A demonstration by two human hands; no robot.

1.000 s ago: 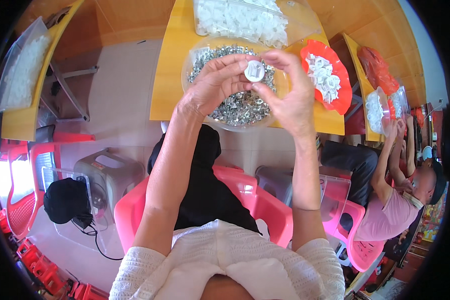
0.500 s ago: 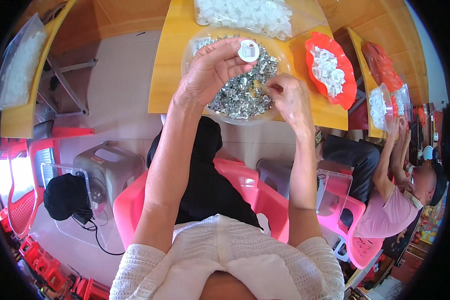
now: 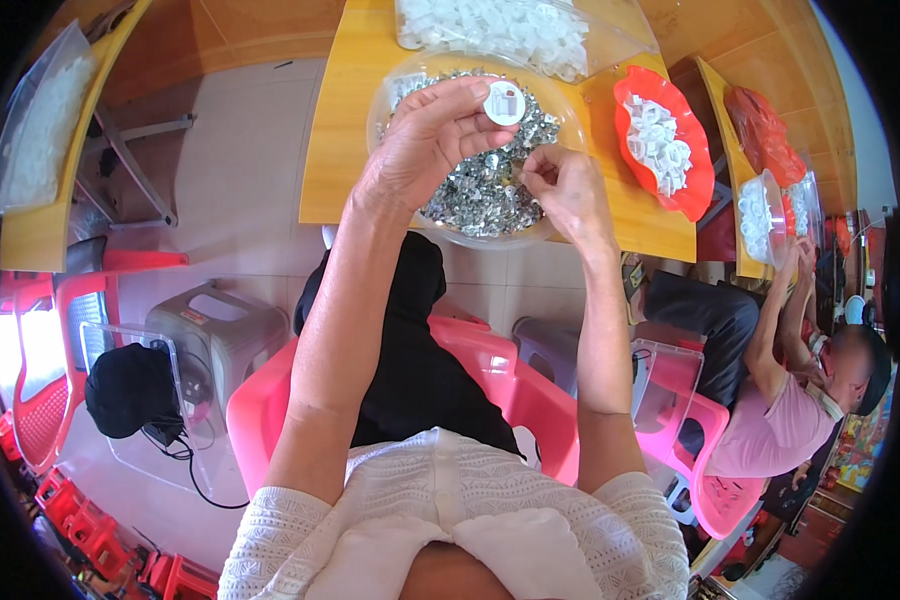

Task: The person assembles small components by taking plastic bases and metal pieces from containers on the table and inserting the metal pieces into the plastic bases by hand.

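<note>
My left hand [image 3: 420, 135] pinches a round white plastic piece [image 3: 504, 103] between thumb and fingers, its face turned up and showing a raised part and a small brownish spot. Below it, a clear round bowl [image 3: 378, 122] holds a heap of small shiny metal pieces [image 3: 485, 200]. Over the bowl's right side is my right hand [image 3: 568, 192], thumb and forefinger pressed together. Whatever they hold is too small to make out.
A clear tray of whitish plastic parts [image 3: 500, 30] lies behind the bowl on the yellow table [image 3: 335, 180]. To the right stands a red wavy-edged dish [image 3: 697, 180] of white parts. Farther right, a seated person [image 3: 770, 425] works at another table.
My right hand has drawn up and slightly right, its fingertips rising from the metal pieces. My left hand has shifted slightly right, still gripping the round white plastic piece.
</note>
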